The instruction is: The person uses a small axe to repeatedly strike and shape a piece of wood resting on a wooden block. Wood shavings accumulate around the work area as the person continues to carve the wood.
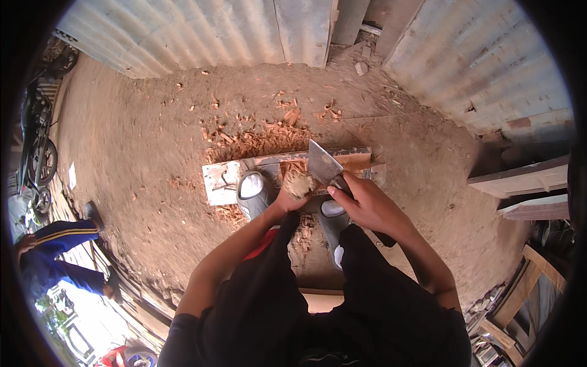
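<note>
My left hand point(285, 200) is closed round a short piece of wood point(299, 184), whose rough, pale end faces up. My right hand point(370, 200) grips the dark handle of a cleaver point(322, 164). Its broad grey blade points up and to the left, close beside the wood; whether they touch, I cannot tell. Below both hands a worn wooden plank point(223, 182) lies across the ground, partly hidden by my grey shoes point(255, 197). Reddish wood chips point(260, 142) are heaped along its far side, and some lie on it.
Corrugated metal sheets point(202, 37) stand along the far side. At the right are wooden boards point(526, 180) and a wooden frame point(520, 287). A person in blue trousers point(64, 235) is at the left, with motorcycles point(40, 140) beyond. Wood scraps dot the dirt ground point(140, 140).
</note>
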A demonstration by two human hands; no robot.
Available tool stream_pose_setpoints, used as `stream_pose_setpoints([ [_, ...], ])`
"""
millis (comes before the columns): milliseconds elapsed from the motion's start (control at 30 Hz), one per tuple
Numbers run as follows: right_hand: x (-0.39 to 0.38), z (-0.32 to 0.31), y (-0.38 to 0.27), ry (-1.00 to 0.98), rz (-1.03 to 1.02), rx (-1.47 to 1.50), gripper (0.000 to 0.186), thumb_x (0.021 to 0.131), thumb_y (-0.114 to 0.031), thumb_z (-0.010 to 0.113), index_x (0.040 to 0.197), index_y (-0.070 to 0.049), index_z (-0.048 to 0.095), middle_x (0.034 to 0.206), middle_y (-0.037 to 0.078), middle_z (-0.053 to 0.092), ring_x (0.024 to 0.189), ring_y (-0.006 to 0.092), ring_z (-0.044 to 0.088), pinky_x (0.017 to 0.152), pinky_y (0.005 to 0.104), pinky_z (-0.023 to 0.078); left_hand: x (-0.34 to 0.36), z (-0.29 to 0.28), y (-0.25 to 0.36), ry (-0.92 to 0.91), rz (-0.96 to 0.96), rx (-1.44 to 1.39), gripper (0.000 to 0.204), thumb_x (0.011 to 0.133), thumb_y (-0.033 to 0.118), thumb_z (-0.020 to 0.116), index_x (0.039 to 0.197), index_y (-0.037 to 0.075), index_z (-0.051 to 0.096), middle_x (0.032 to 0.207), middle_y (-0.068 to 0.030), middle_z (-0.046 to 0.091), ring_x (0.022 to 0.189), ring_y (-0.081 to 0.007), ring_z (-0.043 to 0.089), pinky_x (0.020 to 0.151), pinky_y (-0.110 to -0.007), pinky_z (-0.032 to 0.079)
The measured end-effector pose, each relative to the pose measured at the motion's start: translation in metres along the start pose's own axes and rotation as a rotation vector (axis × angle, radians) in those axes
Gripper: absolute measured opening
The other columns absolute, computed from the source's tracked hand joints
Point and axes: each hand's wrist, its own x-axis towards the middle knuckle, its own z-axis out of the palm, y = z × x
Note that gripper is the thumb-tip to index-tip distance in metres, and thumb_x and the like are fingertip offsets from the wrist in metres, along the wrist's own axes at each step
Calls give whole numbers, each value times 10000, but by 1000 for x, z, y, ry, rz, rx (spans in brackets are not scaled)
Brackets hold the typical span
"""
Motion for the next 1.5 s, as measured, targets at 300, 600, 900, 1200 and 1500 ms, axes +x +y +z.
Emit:
stream_pose_setpoints([
  [300, -15, -10, -1, 26, 53, 20, 332, 1030, -281, 544, 1132, 35, 549, 833, 227, 646, 755, 388, 647, 698, 449, 481, 45, -28, 20, 198, -770, -812, 321, 923, 305, 723, 1022, 6, 663, 908, -71, 678, 815, -193, 612, 745, -376, 499],
  [600, -12, -16, -16, -28, 55, -25, 366, 1037, -312, 533, 1118, 44, 547, 863, 242, 653, 811, 426, 658, 714, 472, 482, 57, -3, 29, 198, -582, -694, 289, 957, 151, 599, 1195, -12, 613, 1153, -140, 663, 1070, -258, 619, 926, -391, 490],
  [900, -1, -17, -40, 204, -75, -166, 374, 1033, -294, 540, 1090, 75, 538, 873, 273, 651, 855, 461, 654, 744, 498, 495, 69, 7, 22, 196, -465, -764, 282, 924, 127, 644, 1172, -9, 648, 1111, -121, 712, 1021, -214, 662, 891, -373, 513],
  [1200, 1, -1, -11, 52, -95, -185, 331, 1026, -248, 549, 1094, 75, 534, 919, 278, 638, 898, 459, 642, 767, 499, 491, 64, 4, 32, 107, -550, -777, 236, 922, 238, 705, 968, 8, 683, 867, -65, 681, 826, -148, 639, 695, -332, 531],
  [1500, 18, -1, -5, 85, -57, -228, 330, 1034, -252, 533, 1086, 74, 517, 900, 295, 636, 889, 476, 630, 753, 512, 478, 68, 7, 34, -20, -339, -579, 258, 893, 104, 671, 1137, 22, 660, 1084, -123, 712, 1022, -237, 666, 900, -380, 526],
])
